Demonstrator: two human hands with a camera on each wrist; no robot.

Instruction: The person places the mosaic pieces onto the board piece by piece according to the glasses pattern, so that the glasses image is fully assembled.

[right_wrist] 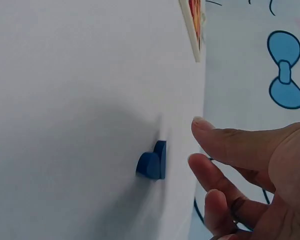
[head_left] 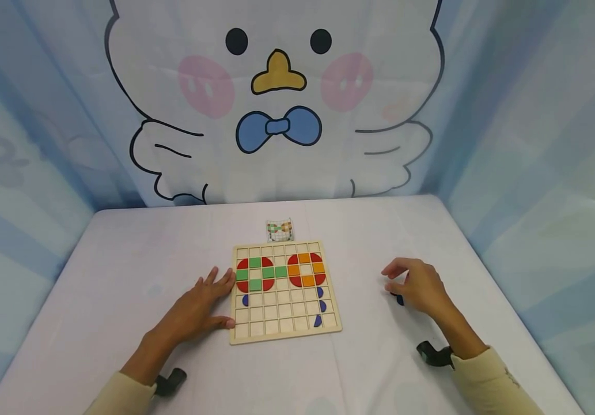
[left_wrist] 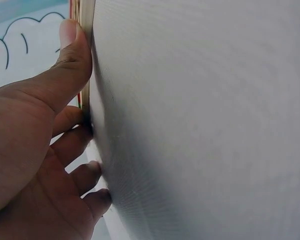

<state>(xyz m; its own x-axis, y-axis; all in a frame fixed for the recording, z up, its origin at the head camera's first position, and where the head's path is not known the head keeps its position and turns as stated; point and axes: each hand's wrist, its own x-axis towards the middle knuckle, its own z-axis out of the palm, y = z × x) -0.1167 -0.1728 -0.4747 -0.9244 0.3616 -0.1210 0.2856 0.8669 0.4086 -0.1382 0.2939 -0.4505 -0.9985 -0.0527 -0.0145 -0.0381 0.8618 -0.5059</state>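
Note:
A square wooden grid board (head_left: 284, 311) lies on the table in the head view. Red, green and orange pieces form two ring shapes in its upper rows. One blue piece (head_left: 245, 300) sits lower left and three are on the right side. My left hand (head_left: 196, 308) rests against the board's left edge, thumb and fingers spread; the left wrist view shows the thumb (left_wrist: 72, 47) touching that edge. My right hand (head_left: 424, 288) hovers over two loose blue pieces (right_wrist: 151, 162), thumb and fingers apart. Nothing shows between those fingers in the right wrist view.
A small pattern card (head_left: 279, 230) lies just beyond the board's far edge. White cloth covers the table (head_left: 147, 259). Printed curtains (head_left: 276, 173) stand behind and on both sides. Each wrist wears a black camera (head_left: 434, 353).

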